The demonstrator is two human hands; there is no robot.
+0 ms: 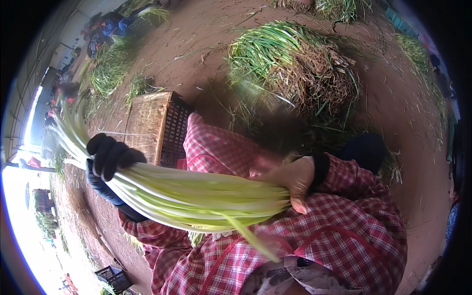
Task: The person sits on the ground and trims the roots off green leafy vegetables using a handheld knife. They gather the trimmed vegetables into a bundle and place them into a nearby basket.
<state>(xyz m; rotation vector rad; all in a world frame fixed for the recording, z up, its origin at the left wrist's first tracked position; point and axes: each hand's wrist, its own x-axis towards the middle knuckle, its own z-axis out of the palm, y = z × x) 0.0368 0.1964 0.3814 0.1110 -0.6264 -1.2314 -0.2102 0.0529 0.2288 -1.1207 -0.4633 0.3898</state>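
Observation:
A bundle of long allium greens (206, 195), white at the left and yellow-green toward the right, stretches across in front of my chest. My left hand (114, 156), in a black glove, is wrapped around its white part, and blurred pale ends stick out beyond the fist. At the other end my bare right hand (295, 179) holds the leaf ends, with its thumb at the near side. Its fingers are partly hidden by the bundle. One loose leaf (250, 236) hangs down over my red plaid clothing (332, 228).
A crate (177, 125) with a worn brown panel (143, 121) stands beyond my left hand. A large heap of greens with brown roots (295, 70) lies ahead on the dirt floor (206, 37). More greens (110, 70) and people (110, 27) are at the far left; a black crate (113, 278) sits lower left.

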